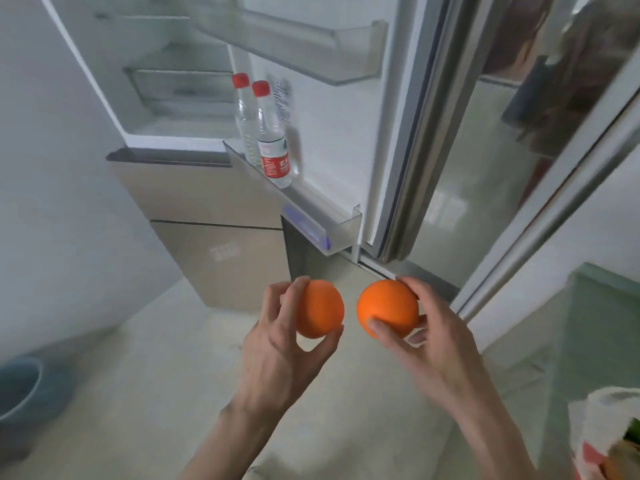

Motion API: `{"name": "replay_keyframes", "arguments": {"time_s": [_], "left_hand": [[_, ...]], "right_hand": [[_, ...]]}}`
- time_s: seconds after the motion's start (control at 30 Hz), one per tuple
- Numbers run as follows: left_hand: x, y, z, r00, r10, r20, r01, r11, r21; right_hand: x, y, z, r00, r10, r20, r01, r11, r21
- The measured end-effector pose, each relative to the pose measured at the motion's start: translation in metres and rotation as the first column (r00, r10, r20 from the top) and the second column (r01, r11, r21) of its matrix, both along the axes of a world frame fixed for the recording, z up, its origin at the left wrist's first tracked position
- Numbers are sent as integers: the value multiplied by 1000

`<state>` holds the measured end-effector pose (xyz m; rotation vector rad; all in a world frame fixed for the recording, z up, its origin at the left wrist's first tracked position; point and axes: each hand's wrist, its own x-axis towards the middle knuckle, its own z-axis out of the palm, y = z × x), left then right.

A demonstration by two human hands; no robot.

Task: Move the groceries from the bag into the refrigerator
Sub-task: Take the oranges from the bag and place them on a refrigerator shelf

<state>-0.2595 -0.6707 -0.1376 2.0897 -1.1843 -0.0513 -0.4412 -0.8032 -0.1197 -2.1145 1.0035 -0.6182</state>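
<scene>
My left hand [277, 344] grips one orange [320, 308] and my right hand [436, 344] grips a second orange [386, 306]; both fruits are held side by side in front of me, below the open refrigerator [173, 109]. The fridge door [346, 109] stands open to the right, and its lower door shelf [311, 209] holds two clear water bottles with red caps [270, 133]. The white grocery bag [602, 431] sits at the lower right edge, with some items showing inside.
Closed beige freezer drawers [207, 209] sit under the open compartment. A blue-grey bin [20, 389] stands on the floor at the lower left. A pale green counter [588, 323] carries the bag. A glass-fronted panel [519, 133] stands right of the door.
</scene>
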Motion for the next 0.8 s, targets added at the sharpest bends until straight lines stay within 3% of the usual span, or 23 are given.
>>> {"name": "replay_keyframes", "arguments": {"time_s": [0.4,0.8], "left_hand": [[121,60,19,964,265,-39,-267,957,-112],[277,118,29,950,291,-109,-309,926,-219]], "right_hand": [[143,18,16,955,296,-12,-295,947,-128],[317,64,24,945,284,166,-268,957,-109]]}}
